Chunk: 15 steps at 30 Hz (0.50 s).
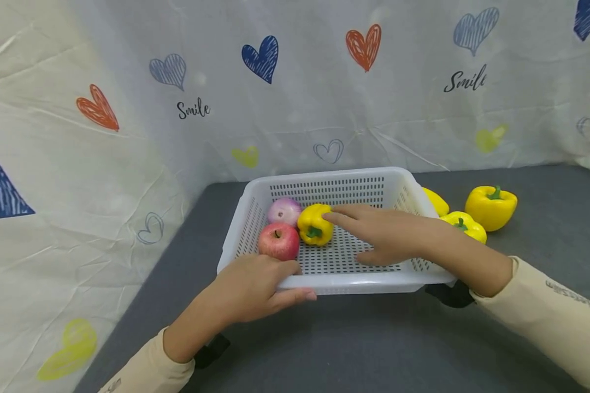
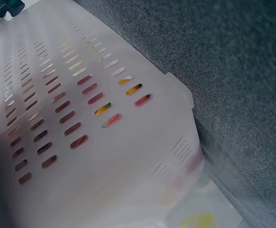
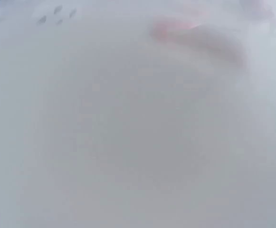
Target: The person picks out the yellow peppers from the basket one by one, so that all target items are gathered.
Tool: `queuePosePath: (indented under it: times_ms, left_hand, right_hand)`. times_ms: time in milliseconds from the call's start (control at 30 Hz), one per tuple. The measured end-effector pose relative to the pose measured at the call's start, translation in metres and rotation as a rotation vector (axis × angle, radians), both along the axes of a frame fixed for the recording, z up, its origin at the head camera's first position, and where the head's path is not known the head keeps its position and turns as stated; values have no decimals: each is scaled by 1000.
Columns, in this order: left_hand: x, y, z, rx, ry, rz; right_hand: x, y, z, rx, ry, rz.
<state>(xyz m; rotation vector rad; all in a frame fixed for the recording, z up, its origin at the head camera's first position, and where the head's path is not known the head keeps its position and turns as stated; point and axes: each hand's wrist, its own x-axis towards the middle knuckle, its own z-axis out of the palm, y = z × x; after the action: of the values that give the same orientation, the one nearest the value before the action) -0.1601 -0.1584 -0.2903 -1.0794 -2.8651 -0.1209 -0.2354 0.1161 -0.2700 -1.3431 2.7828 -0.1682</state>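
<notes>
A white plastic basket (image 1: 344, 281) with slotted walls stands on the dark table. Its front rim is gripped by the left hand (image 1: 255, 286), thumb outside and fingers over the inner side. Inside the basket, a red apple (image 1: 278, 241), a purple onion (image 1: 283, 212) and a yellow bell pepper (image 1: 316, 225) sit close together at the left. Reaching in over the right wall, the right hand (image 1: 385, 232) has its fingers extended, fingertips right at the pepper's edge and thumb apart below. Slotted basket wall (image 2: 104, 166) fills much of the left wrist view; the right wrist view is mostly blurred white.
To the right of the basket, more yellow bell peppers lie on the table: one upright (image 1: 490, 208), another pepper (image 1: 464, 225) partly behind the right forearm, and a yellow piece (image 1: 436, 202) partly hidden by the basket. A white curtain (image 1: 305, 98) with printed hearts hangs behind.
</notes>
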Motion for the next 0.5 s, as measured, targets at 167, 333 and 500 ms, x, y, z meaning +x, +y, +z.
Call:
queuePosePath:
  times_ms: [167, 333, 500]
  left_hand:
    - [0, 2, -1, -3, 18, -2]
    - [1, 2, -2, -4, 20, -5]
    - [1, 2, -1, -8, 42, 5]
  right_hand:
    - [-2, -13, -10, 9, 32, 31]
    - [-3, -18, -16, 44, -10, 33]
    - [-7, -18, -16, -3, 63, 33]
